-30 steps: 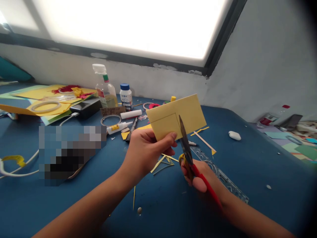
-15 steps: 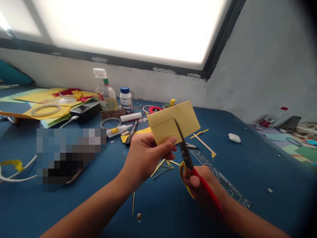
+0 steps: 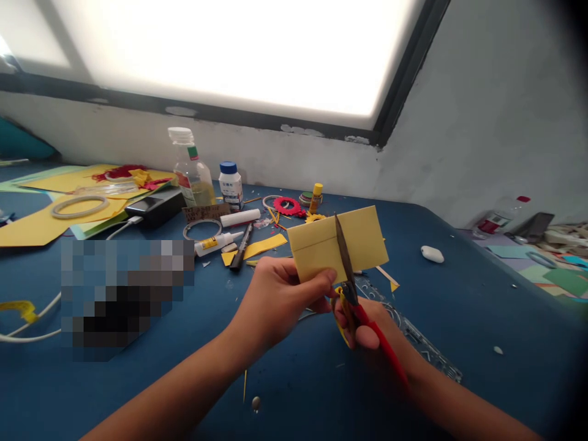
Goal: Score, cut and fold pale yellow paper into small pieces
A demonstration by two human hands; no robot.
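My left hand (image 3: 285,291) pinches the lower left part of a yellow piece of paper (image 3: 315,251), thumb in front and fingers behind. A thin dark line runs across the paper's left part. In my right hand (image 3: 367,324) is a pair of scissors (image 3: 345,257) with a red handle and a yellow handle. The scissors' blades cross the middle of the paper, pointing up, with the tip at its top edge. Whether the paper is cut through there I cannot tell. Below the paper, a clear plastic ruler (image 3: 425,340) lies partly hidden behind my right hand.
A black marker (image 3: 242,246), a glue bottle (image 3: 218,243), a tape roll (image 3: 184,231) and yellow scraps lie beyond my left hand. Behind stand a clear bottle (image 3: 195,177) and a white jar (image 3: 230,187). A white case (image 3: 432,254) lies right, paper sheets (image 3: 34,229) left.
The paper has moved down and to the right with my left hand. The scissors' blades have come further up across it, from mid-paper to its top edge.
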